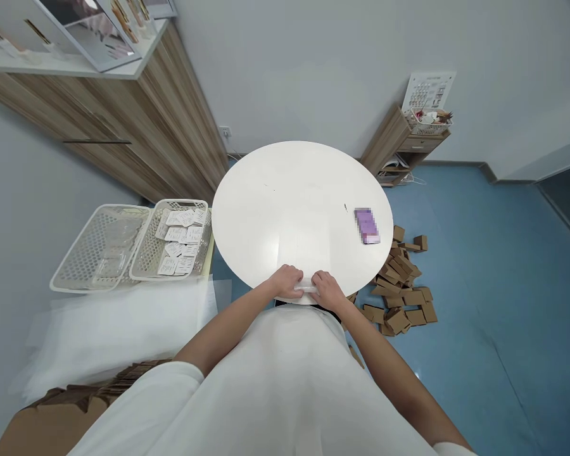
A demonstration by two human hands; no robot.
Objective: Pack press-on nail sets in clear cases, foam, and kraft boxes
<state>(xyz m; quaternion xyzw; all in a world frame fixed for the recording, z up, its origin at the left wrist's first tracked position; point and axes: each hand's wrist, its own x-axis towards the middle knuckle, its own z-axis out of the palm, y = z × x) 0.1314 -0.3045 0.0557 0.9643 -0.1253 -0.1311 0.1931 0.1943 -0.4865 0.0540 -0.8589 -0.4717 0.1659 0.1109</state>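
At the near edge of the round white table (247, 209), a small whitish, partly see-through bundle (306, 285) lies between my two hands. My left hand (286, 280) has its fingers curled over the left end. The right end is gripped by my right hand (327, 290), its fingers bent over it. What is inside the bundle is too blurred to make out. A pale rectangle (304, 244) stretches away from it across the tabletop; whether this is a thin sheet or glare I cannot tell.
On the table's right lies a pixelated purple item (367, 225), with a tiny dark object (346, 207) nearby. To the left stand a basket of printed cards (135, 259), another basket with clear plastic pieces (76, 256), and white sheets (123, 316). Small cardboard boxes (401, 285) cover the floor at right.
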